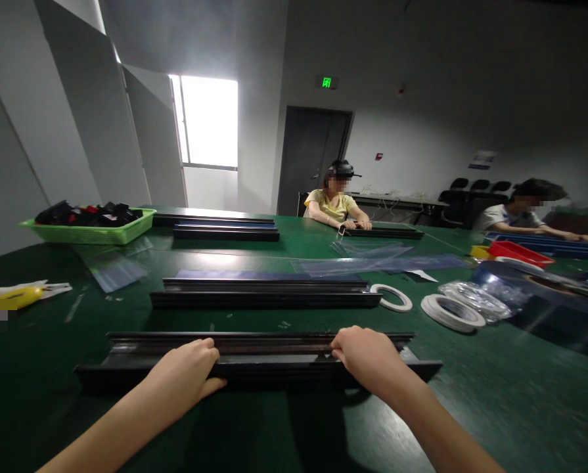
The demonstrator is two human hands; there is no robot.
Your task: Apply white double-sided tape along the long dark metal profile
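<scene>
A long black channel profile (274,376) lies crosswise in front of me, its hollow side up, with a pale strip visible along its inside. Over its near wall curls my left hand (188,368), fingers down in the channel and thumb against the outer face. Toward the right end, my right hand (365,358) is closed at the same profile, fingertips inside the hollow; its thumb is mostly hidden. Just beyond lies a second black channel profile (267,300), parallel to the first and apart from it.
White tape rolls (452,313) and a white ring (392,298) lie right. A green basket (87,231) of dark parts stands far left, near yellow-handled pliers (25,297). Clear film strips (372,263) lie mid-table. Two people sit across, one holding another black profile (385,232).
</scene>
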